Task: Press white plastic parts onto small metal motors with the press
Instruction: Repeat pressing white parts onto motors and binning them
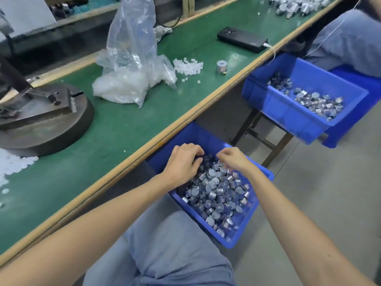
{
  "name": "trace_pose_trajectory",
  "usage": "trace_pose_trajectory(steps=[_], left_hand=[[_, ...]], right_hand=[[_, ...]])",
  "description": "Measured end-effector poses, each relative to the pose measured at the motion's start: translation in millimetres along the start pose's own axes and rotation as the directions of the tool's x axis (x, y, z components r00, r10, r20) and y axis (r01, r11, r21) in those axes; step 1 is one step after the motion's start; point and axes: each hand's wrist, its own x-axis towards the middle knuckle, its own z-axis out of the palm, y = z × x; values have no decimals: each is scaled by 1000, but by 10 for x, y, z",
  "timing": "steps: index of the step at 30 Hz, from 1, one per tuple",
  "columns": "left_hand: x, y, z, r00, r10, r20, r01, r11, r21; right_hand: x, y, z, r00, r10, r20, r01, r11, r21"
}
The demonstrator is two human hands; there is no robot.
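Both my hands reach into a blue bin (237, 240) on my lap, filled with several small metal motors (214, 195). My left hand (183, 162) lies over the far end of the pile with fingers curled down among the motors. My right hand (233, 157) is beside it, fingertips curled and picking at the motors; what they hold is hidden. The press (41, 118), a dark round metal base with a fixture, stands on the green bench at the left. White plastic parts (188, 66) lie in a small heap on the bench, with one single motor (221, 66) nearby.
A clear plastic bag (132, 65) of white parts stands mid-bench. More white parts (12, 164) lie beside the press base. A black phone (243, 39) charges at the bench edge. A second blue bin (292, 116) with motors sits on a stool at right, next to another person's knee (350, 38).
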Motion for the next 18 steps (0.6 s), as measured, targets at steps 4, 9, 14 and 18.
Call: trace_pose_trajectory(steps=[4,9,14,18], left_hand=[[16,46,-219,998,52,-46,-53,998,-21],[6,67,-707,977,96,-190,-107,993,-48],[-189,-199,-1419,940,90,-329,-90,996,15],[-566,-577,-2101,911,-10,-413,46,996,78]], right_hand=[[-150,-530,-254,991,-133,-2,133,987,92],[-363,-1288,-325,943,-330,40,324,940,105],[-457,-2062,-89,862,-494,114,476,866,154],[-474,-2713,309,784,-581,217,560,814,158]])
